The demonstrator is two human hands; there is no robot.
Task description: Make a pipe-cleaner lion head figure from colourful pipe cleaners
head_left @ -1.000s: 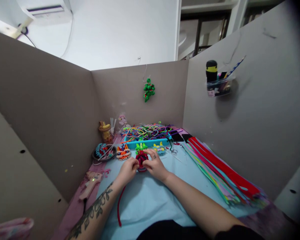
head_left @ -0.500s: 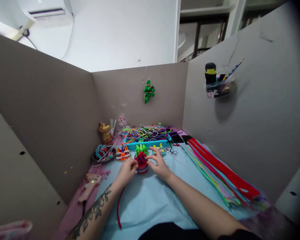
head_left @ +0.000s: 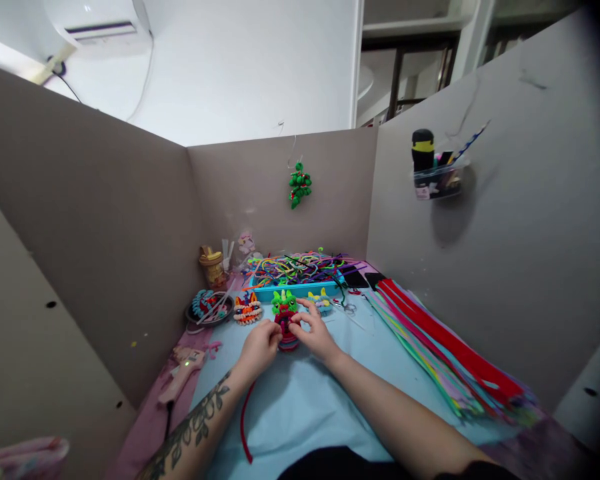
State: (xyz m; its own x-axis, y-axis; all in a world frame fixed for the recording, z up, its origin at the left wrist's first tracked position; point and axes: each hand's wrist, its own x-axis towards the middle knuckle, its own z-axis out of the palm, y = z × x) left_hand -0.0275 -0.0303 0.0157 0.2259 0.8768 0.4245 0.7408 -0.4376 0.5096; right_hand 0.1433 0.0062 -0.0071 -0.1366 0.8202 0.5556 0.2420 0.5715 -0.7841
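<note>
Red craft piece (head_left: 289, 346): one, at 6 o'clock of the green figure (head_left: 284, 304). Your left hand (head_left: 260, 345): pinching its 9 o'clock edge. Your right hand (head_left: 317, 335): clear earlier, now back at 3 o'clock, grip unclear; two-handed work apparently resumes.

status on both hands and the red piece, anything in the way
Left hand, right hand: both at red piece, grip unclear. Piece between them. Green figure just behind, nothing visibly blocking.

A tray (head_left: 267, 292) stands behind the figures (head_left: 283, 304), glue gun (head_left: 180, 380) left, pipe cleaners (head_left: 447, 347) right.
</note>
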